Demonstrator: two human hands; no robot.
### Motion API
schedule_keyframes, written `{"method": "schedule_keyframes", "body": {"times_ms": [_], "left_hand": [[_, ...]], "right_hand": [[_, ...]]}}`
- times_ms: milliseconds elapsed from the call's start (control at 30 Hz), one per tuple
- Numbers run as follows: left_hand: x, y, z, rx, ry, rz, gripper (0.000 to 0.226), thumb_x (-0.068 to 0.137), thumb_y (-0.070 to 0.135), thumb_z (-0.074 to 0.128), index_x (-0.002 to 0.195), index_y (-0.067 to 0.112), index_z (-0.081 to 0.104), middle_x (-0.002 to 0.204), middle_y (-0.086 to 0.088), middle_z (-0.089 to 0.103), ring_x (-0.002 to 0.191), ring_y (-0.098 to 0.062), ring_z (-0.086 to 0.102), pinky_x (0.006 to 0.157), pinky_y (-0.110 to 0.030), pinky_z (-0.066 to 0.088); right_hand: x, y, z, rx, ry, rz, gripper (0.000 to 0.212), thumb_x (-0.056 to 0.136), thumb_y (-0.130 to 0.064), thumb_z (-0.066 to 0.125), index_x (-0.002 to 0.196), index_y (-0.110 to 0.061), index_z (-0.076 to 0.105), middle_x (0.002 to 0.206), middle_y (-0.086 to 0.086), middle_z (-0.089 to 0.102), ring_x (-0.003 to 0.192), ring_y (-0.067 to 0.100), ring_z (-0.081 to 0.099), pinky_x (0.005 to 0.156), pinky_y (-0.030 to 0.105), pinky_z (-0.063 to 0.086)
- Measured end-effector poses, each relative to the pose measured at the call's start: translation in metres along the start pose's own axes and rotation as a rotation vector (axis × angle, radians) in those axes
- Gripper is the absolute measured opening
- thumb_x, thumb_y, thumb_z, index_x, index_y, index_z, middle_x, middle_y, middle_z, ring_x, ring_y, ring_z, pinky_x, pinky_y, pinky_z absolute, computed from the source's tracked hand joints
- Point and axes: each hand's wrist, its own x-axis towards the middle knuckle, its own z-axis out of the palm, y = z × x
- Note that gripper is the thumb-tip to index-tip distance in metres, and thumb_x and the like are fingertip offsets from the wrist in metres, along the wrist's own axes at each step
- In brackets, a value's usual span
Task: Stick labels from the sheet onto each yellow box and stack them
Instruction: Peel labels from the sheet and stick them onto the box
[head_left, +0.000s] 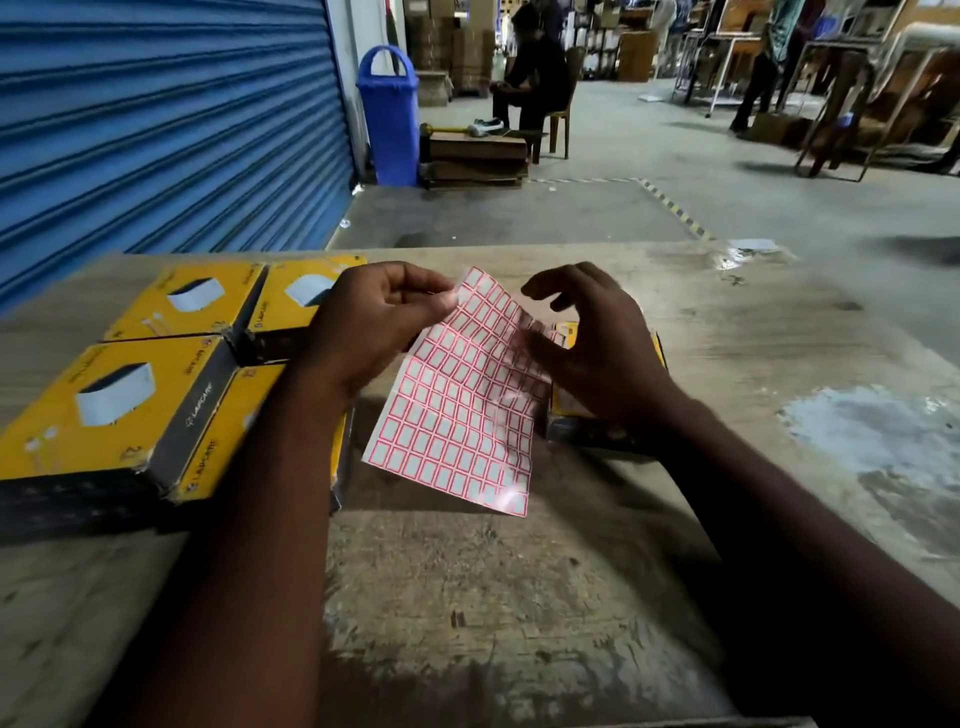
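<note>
The label sheet (457, 415) is held up off the worktop (519, 597). Its long axis runs from a far end up between the hands to a near end hanging toward the person, leaning slightly to the right. The printed side, a grid of red-bordered labels, faces up and toward the camera, and the sheet bows a little along its right side.

The left hand (374, 322) pinches the sheet's far left corner between thumb and curled fingers. The right hand (597, 353) is at the sheet's far right edge, fingers bent and spread. It is blurred, so I cannot tell whether it grips a label or only touches the sheet.

Left of the sheet, four yellow boxes lie flat in a tight two-by-two block: far left box (192, 301), far right box (291, 296), near left box (104, 400) and near right box (228, 431). The near right one lies just beside the sheet's left edge, under the left forearm. Right of the sheet, a fifth yellow box (567, 336) lies mostly hidden under the right hand.

Farther right of the sheet the worktop is bare, scuffed wood with a pale patch (857, 431). Its far edge runs just beyond the sheet's far end. Nearer than the sheet lies a broad bare stretch between the forearms.
</note>
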Motion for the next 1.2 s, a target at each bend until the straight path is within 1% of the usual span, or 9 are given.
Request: {"method": "schedule_keyframes", "body": {"times_ms": [67,133,400,667,800,867,967,1067,1200], "left_hand": [[0.000,0.000,0.005,0.015,0.006,0.029,0.012,0.089,0.011,0.072,0.098,0.019,0.071,0.090,-0.005,0.076,0.082,-0.013,0.074,0.073,-0.025,0.060],[0.000,0.000,0.009,0.044,-0.004,0.054,0.013,0.088,0.013,0.072,0.099,0.021,0.072,0.091,-0.002,0.076,0.084,-0.012,0.074,0.078,-0.029,0.060],[-0.005,0.006,0.018,0.106,-0.011,0.097,0.011,0.094,0.024,0.064,0.090,0.019,0.073,0.087,0.000,0.075,0.085,-0.019,0.073,0.084,-0.046,0.059],[-0.007,0.006,0.021,0.133,0.003,0.160,0.017,0.092,0.030,0.063,0.092,0.017,0.073,0.084,0.003,0.074,0.083,-0.015,0.070,0.079,-0.039,0.057],[-0.010,0.008,0.019,0.110,-0.053,0.155,0.015,0.096,0.021,0.061,0.092,0.012,0.073,0.083,-0.003,0.073,0.079,-0.017,0.070,0.072,-0.032,0.056],[-0.010,0.008,0.019,0.108,-0.059,0.157,0.011,0.095,0.017,0.062,0.092,0.013,0.072,0.086,-0.006,0.073,0.077,-0.015,0.069,0.068,-0.028,0.056],[-0.010,0.006,0.019,0.093,-0.062,0.139,0.007,0.093,0.016,0.065,0.094,0.013,0.071,0.090,-0.011,0.074,0.079,-0.017,0.071,0.068,-0.032,0.058],[-0.008,0.003,0.018,0.102,-0.088,0.132,0.009,0.092,0.019,0.067,0.095,0.012,0.071,0.091,-0.010,0.074,0.084,-0.024,0.072,0.072,-0.040,0.060],[-0.008,0.004,0.018,0.083,-0.131,0.132,0.005,0.092,0.017,0.067,0.089,0.017,0.071,0.089,-0.009,0.075,0.081,-0.021,0.073,0.066,-0.033,0.058]], "right_hand": [[0.000,-0.009,0.004,-0.032,0.087,-0.061,0.035,0.079,-0.019,0.078,0.111,-0.017,0.064,0.108,-0.002,0.061,0.091,0.011,0.054,0.077,0.010,0.039],[0.000,-0.015,0.009,-0.015,0.153,-0.094,0.033,0.081,-0.020,0.077,0.111,-0.016,0.065,0.103,-0.003,0.061,0.087,0.012,0.055,0.076,0.017,0.043],[-0.002,-0.021,0.012,0.113,0.209,-0.020,0.028,0.084,-0.022,0.076,0.109,-0.015,0.067,0.094,-0.004,0.067,0.077,0.008,0.061,0.066,0.018,0.048],[-0.007,-0.023,0.016,0.210,0.179,0.014,0.027,0.085,-0.018,0.075,0.109,-0.012,0.066,0.091,-0.005,0.070,0.077,0.009,0.066,0.066,0.026,0.055],[-0.009,-0.025,0.016,0.344,0.150,0.105,0.026,0.084,-0.016,0.076,0.108,-0.011,0.067,0.087,-0.008,0.072,0.077,0.004,0.068,0.065,0.017,0.052],[-0.009,-0.025,0.016,0.447,0.128,0.183,0.025,0.083,-0.015,0.075,0.106,-0.013,0.068,0.085,-0.007,0.072,0.077,0.006,0.069,0.067,0.022,0.055],[-0.007,-0.027,0.015,0.611,0.100,0.268,0.014,0.086,-0.017,0.073,0.098,-0.010,0.069,0.083,0.002,0.073,0.076,0.014,0.070,0.066,0.029,0.054],[-0.007,-0.028,0.013,0.750,0.073,0.341,0.019,0.091,-0.022,0.068,0.095,-0.004,0.070,0.088,0.010,0.074,0.075,0.019,0.070,0.064,0.030,0.054],[-0.009,-0.027,0.015,0.749,0.062,0.341,0.018,0.091,-0.021,0.069,0.096,-0.003,0.069,0.087,0.008,0.074,0.075,0.017,0.071,0.064,0.029,0.054]]}}
